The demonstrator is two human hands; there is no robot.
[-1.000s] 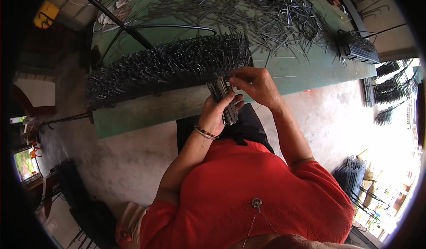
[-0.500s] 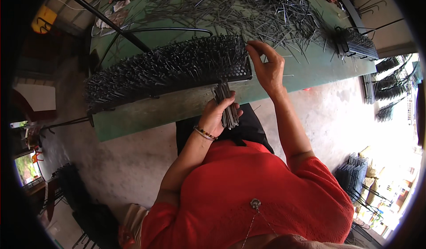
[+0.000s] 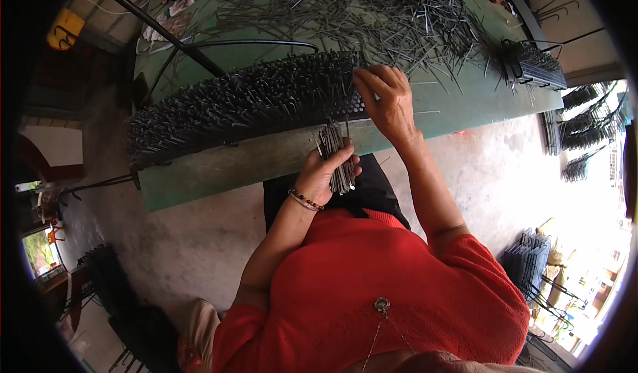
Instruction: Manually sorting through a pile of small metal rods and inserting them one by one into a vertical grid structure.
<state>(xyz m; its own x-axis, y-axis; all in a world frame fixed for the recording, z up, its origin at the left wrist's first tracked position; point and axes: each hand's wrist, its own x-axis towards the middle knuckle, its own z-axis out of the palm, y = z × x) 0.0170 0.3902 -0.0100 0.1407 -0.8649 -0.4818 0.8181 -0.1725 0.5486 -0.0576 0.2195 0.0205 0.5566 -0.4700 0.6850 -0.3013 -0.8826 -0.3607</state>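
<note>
A bundle of thin grey metal rods [image 3: 330, 143] stands nearly upright in my left hand [image 3: 316, 177], fingers wrapped round it, just in front of the table edge. One rod pokes above the others. My right hand [image 3: 392, 104] is closed in a pinch at the right end of a long black rack [image 3: 350, 108]. What the fingertips grip there is too small to make out. Several dark, bent-tipped metal rods [image 3: 232, 104] stand densely in the rack; a perforated strip with bare holes shows at its right end, below my right fingers.
Loose rods [image 3: 359, 17] lie in a wide heap across the back of the green table [image 3: 478, 114]. A smaller rack of rods [image 3: 535, 67] sits at its right end. A black bar [image 3: 156, 27] slants over the left side. Bundles of dark hooked pieces [image 3: 581, 130] hang at far right.
My right hand has moved left and slightly down over the rack's right end. My left hand stays in place with the rods, and one rod now sticks up from the bundle.
</note>
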